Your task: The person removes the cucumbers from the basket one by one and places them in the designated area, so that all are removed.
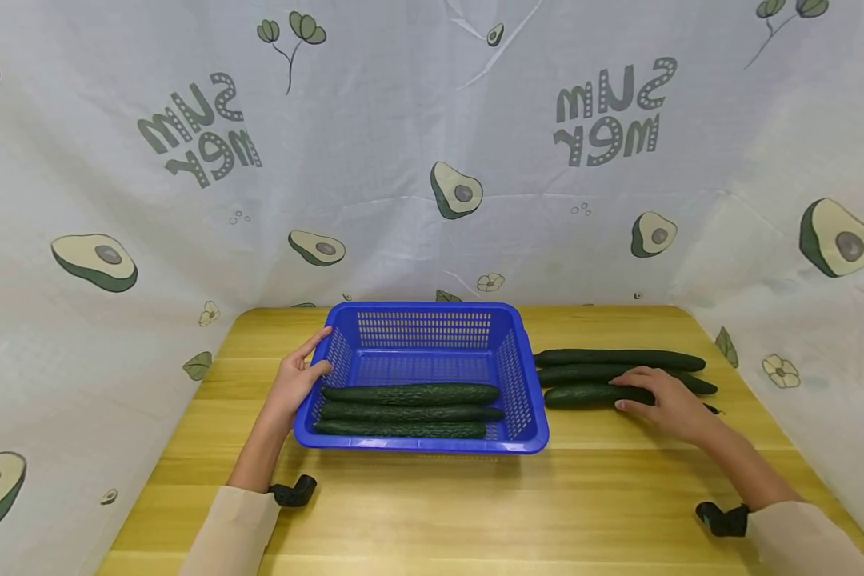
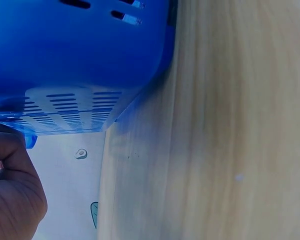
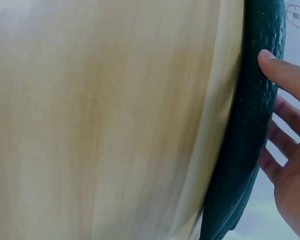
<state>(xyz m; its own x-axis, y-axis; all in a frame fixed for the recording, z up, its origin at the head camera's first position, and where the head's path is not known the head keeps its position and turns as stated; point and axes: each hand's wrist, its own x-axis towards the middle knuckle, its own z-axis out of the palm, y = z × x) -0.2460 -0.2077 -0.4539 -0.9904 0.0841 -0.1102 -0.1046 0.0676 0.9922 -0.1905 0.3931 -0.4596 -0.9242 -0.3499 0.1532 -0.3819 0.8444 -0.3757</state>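
Observation:
A blue plastic basket [image 1: 421, 442] with slotted walls stands on the table, three dark green cucumbers [image 1: 412, 394] lying side by side in its near half. My left hand [image 1: 291, 386] holds the basket's left rim, thumb over the edge; the left wrist view shows curled fingers at the wall. To the basket's right lie three more cucumbers [image 1: 619, 358] in a row. Over the nearest cucumber [image 3: 240, 145], my right hand [image 1: 666, 404] has its thumb on the near side and its fingers across the far side, gripping it near its right half.
The wooden table [image 1: 432, 512] reaches back to a white cloth [image 1: 382, 144] printed with avocados and lettering, which also hangs along both sides. A black wrist mount [image 1: 294, 491] sits on the left wrist, another on the right.

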